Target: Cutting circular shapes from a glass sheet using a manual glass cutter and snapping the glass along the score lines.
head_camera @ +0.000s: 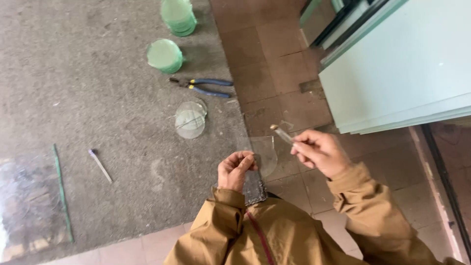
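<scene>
My left hand grips a clear glass piece with a rounded edge, held out over the carpeted table's edge. My right hand pinches a slim glass cutter with a brass tip, its tip pointing up and left just above the glass piece. Both arms wear tan sleeves. A dark rectangular object sits below my left hand against my chest.
On the grey carpeted table lie two cut glass discs, blue-handled pliers, two stacks of green glass discs, a second cutter and a glass strip. Large glass sheets lean at right.
</scene>
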